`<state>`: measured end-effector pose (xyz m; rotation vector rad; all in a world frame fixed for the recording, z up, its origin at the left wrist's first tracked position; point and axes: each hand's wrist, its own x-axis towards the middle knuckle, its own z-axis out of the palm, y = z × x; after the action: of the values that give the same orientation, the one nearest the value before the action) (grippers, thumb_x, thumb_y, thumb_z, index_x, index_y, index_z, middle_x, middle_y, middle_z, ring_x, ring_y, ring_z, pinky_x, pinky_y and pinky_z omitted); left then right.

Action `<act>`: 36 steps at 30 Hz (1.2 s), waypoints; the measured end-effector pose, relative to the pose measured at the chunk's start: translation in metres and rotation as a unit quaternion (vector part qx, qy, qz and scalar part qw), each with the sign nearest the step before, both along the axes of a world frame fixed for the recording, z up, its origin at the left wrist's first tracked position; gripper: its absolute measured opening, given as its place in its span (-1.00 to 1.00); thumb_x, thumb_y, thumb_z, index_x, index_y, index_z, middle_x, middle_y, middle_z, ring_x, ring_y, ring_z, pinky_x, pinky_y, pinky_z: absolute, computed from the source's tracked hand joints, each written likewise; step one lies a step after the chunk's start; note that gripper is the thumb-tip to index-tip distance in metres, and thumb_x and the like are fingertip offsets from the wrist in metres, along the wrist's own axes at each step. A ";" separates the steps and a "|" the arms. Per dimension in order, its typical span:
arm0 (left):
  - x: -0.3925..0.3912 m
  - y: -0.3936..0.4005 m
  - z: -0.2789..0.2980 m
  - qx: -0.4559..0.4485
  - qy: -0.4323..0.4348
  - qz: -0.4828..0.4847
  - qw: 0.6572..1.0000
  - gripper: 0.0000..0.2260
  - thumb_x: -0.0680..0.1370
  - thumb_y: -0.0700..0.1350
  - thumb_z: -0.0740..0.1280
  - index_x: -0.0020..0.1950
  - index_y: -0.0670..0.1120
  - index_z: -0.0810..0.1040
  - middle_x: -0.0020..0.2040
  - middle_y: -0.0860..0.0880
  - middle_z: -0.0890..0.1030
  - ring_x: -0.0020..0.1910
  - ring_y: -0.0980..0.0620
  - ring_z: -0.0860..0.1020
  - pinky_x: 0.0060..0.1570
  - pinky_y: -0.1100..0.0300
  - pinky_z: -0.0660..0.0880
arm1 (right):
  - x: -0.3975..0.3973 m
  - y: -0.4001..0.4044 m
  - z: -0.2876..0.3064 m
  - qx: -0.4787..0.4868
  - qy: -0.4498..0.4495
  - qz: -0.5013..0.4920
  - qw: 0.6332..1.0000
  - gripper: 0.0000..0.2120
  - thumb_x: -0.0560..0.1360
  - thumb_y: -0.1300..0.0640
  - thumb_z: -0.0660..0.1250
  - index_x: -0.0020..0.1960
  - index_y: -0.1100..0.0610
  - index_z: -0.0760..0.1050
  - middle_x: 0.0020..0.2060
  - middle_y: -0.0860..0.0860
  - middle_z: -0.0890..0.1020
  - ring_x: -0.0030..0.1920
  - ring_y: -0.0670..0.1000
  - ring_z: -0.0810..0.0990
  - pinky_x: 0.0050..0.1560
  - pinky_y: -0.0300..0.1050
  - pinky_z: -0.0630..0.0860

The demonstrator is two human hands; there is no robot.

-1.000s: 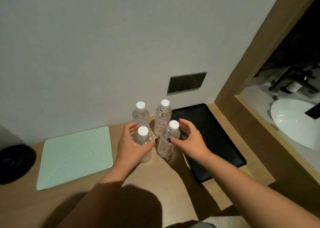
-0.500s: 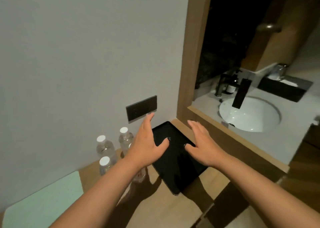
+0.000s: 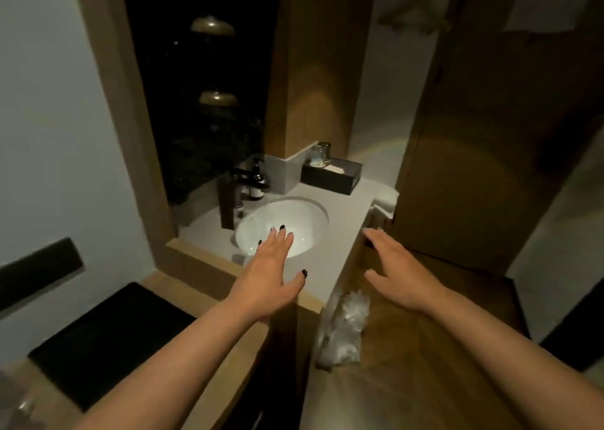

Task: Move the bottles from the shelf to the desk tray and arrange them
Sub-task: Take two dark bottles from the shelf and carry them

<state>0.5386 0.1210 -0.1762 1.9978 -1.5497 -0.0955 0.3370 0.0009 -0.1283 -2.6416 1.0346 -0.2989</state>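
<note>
The black desk tray (image 3: 108,341) lies on the wooden desk at the lower left, with nothing on its visible part. A blurred bit of a clear bottle (image 3: 19,406) shows at the bottom left corner. My left hand (image 3: 271,272) is stretched out flat in the air above the counter edge, in front of the white sink (image 3: 282,227), holding nothing. My right hand (image 3: 398,276) is also flat with straight fingers, out over the wooden floor beside the counter end, holding nothing.
A grey counter (image 3: 340,220) holds the sink, a black faucet (image 3: 232,201), a dark pump bottle (image 3: 258,184) and a black box (image 3: 331,178) with a glass. Crumpled clear plastic (image 3: 343,328) hangs below the counter. A wooden door (image 3: 490,135) stands at right. A dark wall panel (image 3: 39,272) is at left.
The view has swung right, away from the bottles and desk toward the sink and door. Both hands left the bottles, opened flat and moved right along with the view.
</note>
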 end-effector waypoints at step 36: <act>-0.020 -0.549 -0.037 0.148 0.019 -0.128 0.981 -0.32 0.56 0.12 0.26 0.57 0.03 -0.02 0.59 0.02 -0.03 0.56 0.00 -0.03 0.45 -0.02 0.17 | -0.041 -0.480 -0.074 0.014 0.121 -0.154 0.981 -0.28 0.55 -0.07 0.24 0.56 0.09 -0.03 0.56 0.01 0.04 0.56 0.05 -0.07 0.51 0.04 0.12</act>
<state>0.5181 -0.4280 -0.2130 1.9889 -1.8483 -0.4903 0.2961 -0.4794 -0.2022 -2.5324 1.5171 -0.0245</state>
